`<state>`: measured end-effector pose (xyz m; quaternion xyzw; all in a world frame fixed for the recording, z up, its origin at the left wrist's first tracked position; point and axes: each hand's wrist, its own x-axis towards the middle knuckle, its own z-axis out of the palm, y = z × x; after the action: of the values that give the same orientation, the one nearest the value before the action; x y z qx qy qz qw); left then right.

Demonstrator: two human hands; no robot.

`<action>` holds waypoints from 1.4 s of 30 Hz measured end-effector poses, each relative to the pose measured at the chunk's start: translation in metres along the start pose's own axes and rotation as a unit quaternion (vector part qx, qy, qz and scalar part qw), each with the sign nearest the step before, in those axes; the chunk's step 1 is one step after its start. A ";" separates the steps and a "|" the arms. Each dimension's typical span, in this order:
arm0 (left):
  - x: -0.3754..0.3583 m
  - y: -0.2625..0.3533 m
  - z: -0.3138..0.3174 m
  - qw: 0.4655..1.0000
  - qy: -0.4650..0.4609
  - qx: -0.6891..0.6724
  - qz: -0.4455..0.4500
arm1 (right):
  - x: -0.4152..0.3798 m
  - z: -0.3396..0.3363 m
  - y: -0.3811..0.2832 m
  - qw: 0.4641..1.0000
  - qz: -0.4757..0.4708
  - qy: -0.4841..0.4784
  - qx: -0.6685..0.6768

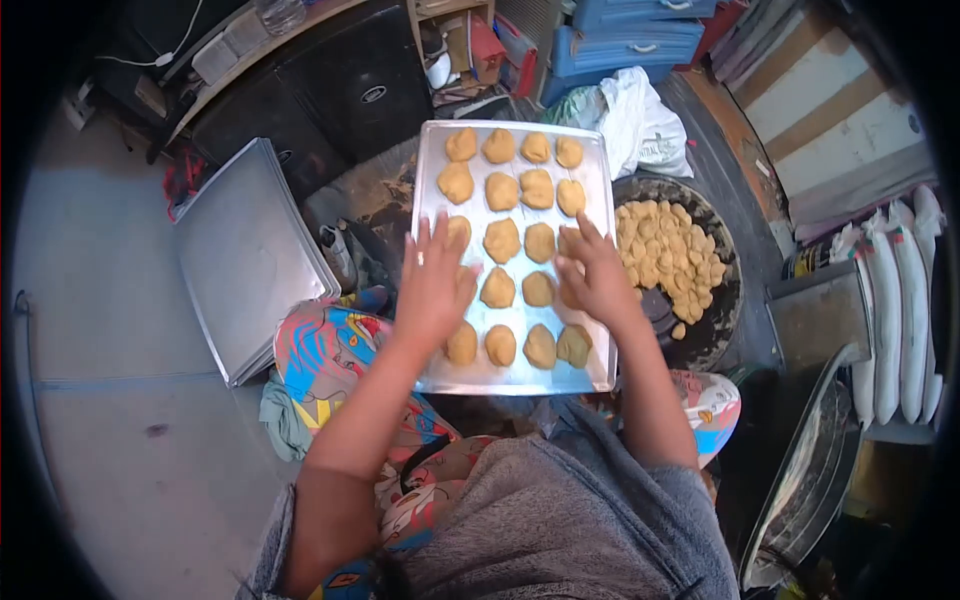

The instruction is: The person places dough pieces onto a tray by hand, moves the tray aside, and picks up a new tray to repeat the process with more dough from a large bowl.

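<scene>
A silver baking tray (512, 376) lies in front of me, with several rows of tan dough balls (501, 240) on it. My left hand (432, 285) is open, palm down over the tray's left edge, fingers spread and partly covering dough balls in that column. Over the right side, my right hand (598, 275) is also open, its fingers on and beside the dough balls there. The front right dough ball (574, 346) looks greener than the others and sits against its neighbour.
To the right of the tray stands a round dark pan (728, 322) holding a heap of dough pieces (670, 250). A stack of metal trays (250, 255) leans at the left. White plastic bags (645, 125) lie behind the pan, near blue drawers (625, 50). Filled plastic sleeves (890, 310) are far right.
</scene>
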<state>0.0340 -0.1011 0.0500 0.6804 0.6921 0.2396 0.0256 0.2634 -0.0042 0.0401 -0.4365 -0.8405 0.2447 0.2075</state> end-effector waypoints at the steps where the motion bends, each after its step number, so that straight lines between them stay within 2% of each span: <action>1: -0.032 0.011 0.001 0.999 -0.036 -0.025 0.002 | -0.023 0.004 -0.009 1.000 0.004 0.014 0.011; 2: -0.057 0.018 0.004 0.996 -0.072 -0.051 0.006 | -0.043 0.008 -0.018 0.999 0.007 0.031 0.021; 4: -0.086 0.025 0.001 0.995 -0.092 -0.044 -0.002 | -0.072 0.019 -0.041 0.995 0.028 -0.056 0.075; 6: -0.097 0.023 0.004 0.993 -0.110 -0.036 -0.009 | -0.089 0.033 -0.063 0.995 -0.080 -0.067 -0.004; 7: -0.098 0.018 0.009 0.994 -0.101 -0.045 -0.008 | -0.093 0.042 -0.071 0.995 -0.076 -0.059 -0.004; 9: -0.099 0.015 0.015 0.993 -0.096 -0.062 -0.022 | -0.099 0.063 -0.076 0.983 -0.129 -0.004 -0.129; 13: -0.103 0.013 0.020 0.995 -0.072 -0.058 -0.044 | -0.098 0.094 -0.066 0.985 -0.131 0.074 -0.090; 16: -0.103 0.016 0.018 0.994 -0.064 -0.064 -0.062 | -0.097 0.096 -0.064 0.985 -0.133 0.076 -0.073; 17: -0.103 0.016 0.018 0.998 -0.040 -0.035 -0.029 | -0.099 0.095 -0.064 0.985 -0.138 0.076 -0.075; 19: -0.105 0.018 0.019 1.000 -0.013 -0.002 -0.003 | -0.104 0.078 -0.078 0.980 -0.122 0.143 -0.072; 20: -0.103 0.021 0.022 0.999 -0.014 -0.009 0.038 | -0.104 0.069 -0.078 0.979 -0.128 0.143 -0.069; 21: -0.102 0.025 0.023 0.997 -0.017 -0.016 0.079 | -0.106 0.058 -0.073 0.991 -0.068 0.085 -0.078; 22: -0.101 0.030 0.022 0.997 -0.018 -0.014 0.076 | -0.109 0.048 -0.068 0.996 -0.005 0.025 -0.087; 24: -0.096 0.043 0.022 0.992 -0.061 -0.046 0.097 | -0.114 0.030 -0.056 0.988 -0.001 0.031 -0.150; 25: -0.095 0.044 0.027 0.992 -0.042 -0.021 0.117 | -0.116 0.032 -0.043 0.979 0.000 0.018 -0.202; 32: -0.095 0.034 0.043 0.992 -0.057 -0.009 0.117 | -0.112 0.051 -0.038 0.980 -0.039 0.059 -0.184; 33: -0.095 0.037 0.039 0.991 -0.056 -0.011 0.118 | -0.111 0.042 -0.045 0.983 -0.008 -0.002 -0.183; 36: -0.090 0.045 0.034 0.992 -0.063 -0.017 0.105 | -0.113 0.033 -0.042 0.992 -0.019 0.037 -0.116; 38: -0.086 0.051 0.039 0.990 -0.032 -0.010 0.133 | -0.108 0.039 -0.034 0.992 0.039 0.023 -0.118; 39: -0.086 0.050 0.046 0.986 -0.071 0.036 0.148 | -0.109 0.052 -0.022 0.986 0.050 -0.004 -0.156; 40: -0.088 0.050 0.050 0.986 -0.071 0.036 0.143 | -0.111 0.059 -0.018 0.978 0.062 -0.032 -0.194; 42: -0.087 0.051 0.052 0.981 -0.143 0.044 0.123 | -0.114 0.058 -0.014 0.978 0.069 -0.056 -0.189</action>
<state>0.1067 -0.1707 -0.0029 0.7881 0.6021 0.1104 0.0654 0.2828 -0.1200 -0.0137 -0.5102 -0.8499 0.1190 0.0559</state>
